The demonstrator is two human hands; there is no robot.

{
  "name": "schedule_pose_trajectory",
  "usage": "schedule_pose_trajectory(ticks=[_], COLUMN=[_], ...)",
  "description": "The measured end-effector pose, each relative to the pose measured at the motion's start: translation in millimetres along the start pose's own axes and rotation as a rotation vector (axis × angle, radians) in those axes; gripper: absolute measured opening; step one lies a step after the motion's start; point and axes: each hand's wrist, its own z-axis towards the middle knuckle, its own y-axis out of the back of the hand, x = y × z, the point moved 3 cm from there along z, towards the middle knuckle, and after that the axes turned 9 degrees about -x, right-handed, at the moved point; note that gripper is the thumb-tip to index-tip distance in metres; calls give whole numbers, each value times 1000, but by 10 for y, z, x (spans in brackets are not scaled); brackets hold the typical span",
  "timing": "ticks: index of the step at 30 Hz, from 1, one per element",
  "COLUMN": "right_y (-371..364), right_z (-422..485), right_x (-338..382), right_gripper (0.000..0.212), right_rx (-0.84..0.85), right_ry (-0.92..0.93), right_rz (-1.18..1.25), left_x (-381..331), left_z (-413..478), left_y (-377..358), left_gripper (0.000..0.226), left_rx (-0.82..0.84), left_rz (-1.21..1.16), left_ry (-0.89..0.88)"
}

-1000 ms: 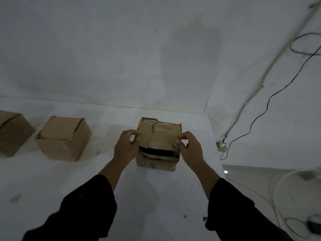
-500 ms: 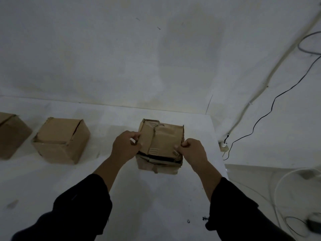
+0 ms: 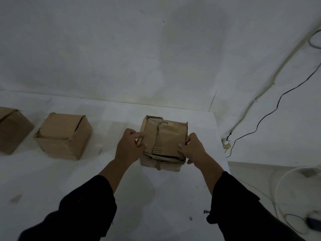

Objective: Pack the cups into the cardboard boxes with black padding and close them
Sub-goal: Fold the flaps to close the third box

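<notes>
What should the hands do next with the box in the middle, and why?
Probably push the front edge of the top flap down and tuck it in. The left hand and the right hand grip the two sides of the brown cardboard box, yet a thin dark gap shows along its near edge, so it does not look fully closed.

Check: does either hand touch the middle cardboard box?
No, the left hand and right hand grip the rightmost box; the middle box stands apart.
</notes>
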Motion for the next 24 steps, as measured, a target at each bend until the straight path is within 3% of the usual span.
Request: schedule_pose_trajectory(ticks=[5,9,11,15,18,24], right_y=[147,185,143,13,-76,29], right_z=[-65,-200,-230,-300,-340,-261], right_x=[-25,-94,-143,-111,-27,168], right_gripper=[29,55,62,61,66,64], right_rx=[-45,4,-40,-268,-317,-395], right_ry=[138,264,321,380,344,352], right_rz=[76,82,0,-194,-300,-118], left_x=[14,36,16,-67,-96,-155], left_z=[-11,-38,-32,-10,-15,-11], left_y=[40,50,45,20,0,1], left_gripper=[58,94,101,78,70,55], left_rx=[47,158,147,42,2,-32], left_rz=[-33,-60,-22,14,32,145], left_ry=[-9,-10,-42,-26,10,-24])
